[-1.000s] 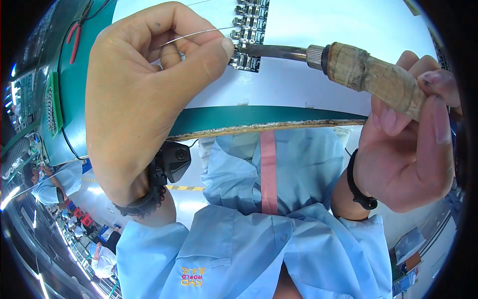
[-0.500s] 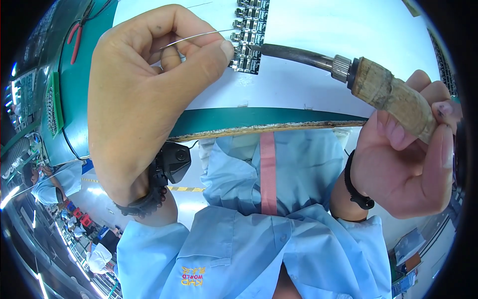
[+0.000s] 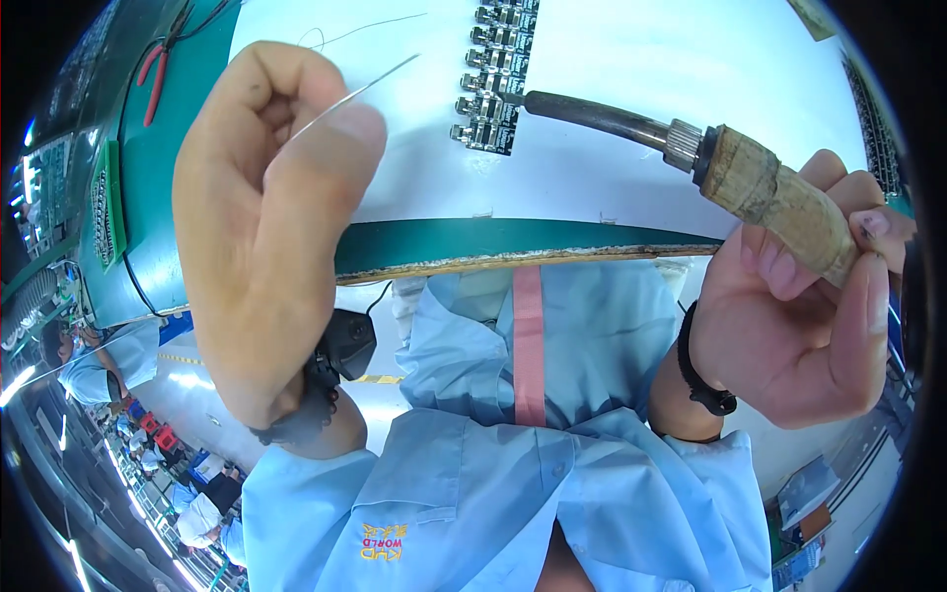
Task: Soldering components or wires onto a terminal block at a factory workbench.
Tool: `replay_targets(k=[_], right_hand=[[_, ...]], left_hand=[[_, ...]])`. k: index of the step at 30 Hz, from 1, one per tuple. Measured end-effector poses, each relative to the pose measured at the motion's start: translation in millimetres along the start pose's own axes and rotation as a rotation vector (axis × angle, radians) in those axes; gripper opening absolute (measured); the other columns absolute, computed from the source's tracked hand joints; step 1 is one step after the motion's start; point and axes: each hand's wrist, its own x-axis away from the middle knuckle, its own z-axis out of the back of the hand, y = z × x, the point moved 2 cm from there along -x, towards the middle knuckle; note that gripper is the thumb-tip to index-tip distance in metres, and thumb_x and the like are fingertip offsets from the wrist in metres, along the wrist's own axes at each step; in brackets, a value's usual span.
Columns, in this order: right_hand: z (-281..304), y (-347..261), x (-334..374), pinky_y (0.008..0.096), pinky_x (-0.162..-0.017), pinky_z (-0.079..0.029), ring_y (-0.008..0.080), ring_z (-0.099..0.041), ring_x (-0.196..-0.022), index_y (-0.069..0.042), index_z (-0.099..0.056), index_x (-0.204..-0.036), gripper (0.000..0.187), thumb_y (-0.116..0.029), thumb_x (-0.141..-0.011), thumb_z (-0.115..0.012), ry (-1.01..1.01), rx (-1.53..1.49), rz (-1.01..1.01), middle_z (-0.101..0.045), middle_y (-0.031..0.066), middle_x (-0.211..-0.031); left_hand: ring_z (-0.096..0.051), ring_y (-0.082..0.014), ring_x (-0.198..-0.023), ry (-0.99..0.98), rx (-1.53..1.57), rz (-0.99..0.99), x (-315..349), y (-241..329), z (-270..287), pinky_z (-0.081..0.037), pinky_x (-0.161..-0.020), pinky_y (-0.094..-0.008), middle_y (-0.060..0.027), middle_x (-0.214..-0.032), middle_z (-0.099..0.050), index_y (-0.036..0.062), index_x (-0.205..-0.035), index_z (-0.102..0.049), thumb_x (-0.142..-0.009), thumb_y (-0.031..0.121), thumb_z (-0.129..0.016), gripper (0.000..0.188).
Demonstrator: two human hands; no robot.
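A thin solder wire point(image 3: 388, 79) is pinched between the thumb and fingers of my left hand point(image 3: 261, 217); its free end points up and right, apart from the boards. My right hand point(image 3: 794, 340) is closed round the worn, tape-wrapped handle of a soldering iron point(image 3: 760, 183). The iron's dark bent shaft reaches left, and its tip is at the lower part of a strip of small black circuit boards point(image 3: 490, 123). Metal connectors line the strip's left side. The boards lie on a white sheet point(image 3: 631, 59).
Red-handled pliers point(image 3: 153, 84) and a green circuit board point(image 3: 106, 212) lie on the green mat at left. A loose thin wire point(image 3: 370, 27) rests on the sheet. More dark boards point(image 3: 868, 118) are at the far right. The table's worn front edge point(image 3: 533, 255) runs nearest me.
My left hand has drawn back left and down, pulling the solder wire off the boards. The strip has shifted very slightly in view; the iron's tip stays at it.
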Motion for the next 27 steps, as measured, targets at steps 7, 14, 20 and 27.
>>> replay_targets(k=[7,14,20,27], right_hand=[[9.7,5.5,-3.0,0.0234,-0.052,-0.037,0.0115,-0.043,-0.06,0.0,-0.05,-0.109,0.027,-0.02,-0.092,-0.041,0.026,0.173,0.138,-0.049,0.0094,-0.076],[-16.0,-0.6,-1.0,0.0242,-0.044,-0.038,0.0133,-0.05,-0.057,-0.003,-0.048,-0.112,0.029,-0.026,-0.095,-0.049,-0.098,0.223,0.214,-0.056,0.0142,-0.079],[-16.1,-10.9,-14.6,0.0269,-0.054,-0.044,0.0199,-0.055,-0.066,-0.007,-0.068,-0.087,0.015,-0.016,-0.075,-0.071,-0.236,0.238,-0.237,-0.057,0.0105,-0.081],[-24.5,-13.6,-7.6,0.0299,-0.056,-0.039,0.0228,-0.047,-0.072,-0.006,-0.062,-0.083,0.021,-0.01,-0.068,-0.076,-0.218,0.303,0.258,-0.046,0.0087,-0.082]], left_hand=[[-0.033,-0.0087,-0.065,-0.055,0.056,-0.123,22.5,0.0,-1.2,-0.024,-0.057,-0.0225,-0.0003,-0.072,-0.04,0.0038,-0.082,-0.051,-0.087,0.022,-0.051,0.019],[-0.036,-0.0103,-0.065,-0.069,0.373,-0.22,21.6,25.1,-33.6,-0.026,-0.057,-0.023,-0.0023,-0.071,-0.044,0.0014,-0.074,-0.05,-0.089,0.015,-0.057,0.021],[-0.04,-0.0147,-0.06,0.135,0.479,-0.368,22.3,33.6,-48.9,-0.031,-0.052,-0.0263,-0.005,-0.071,-0.045,0.0001,-0.076,-0.054,-0.086,0.011,-0.063,0.018],[-0.032,-0.0085,-0.066,0.21,0.501,-0.336,31.4,35.8,-57.6,-0.027,-0.058,-0.0223,-0.0001,-0.073,-0.034,0.0033,-0.074,-0.044,-0.092,0.01,-0.051,0.021]])
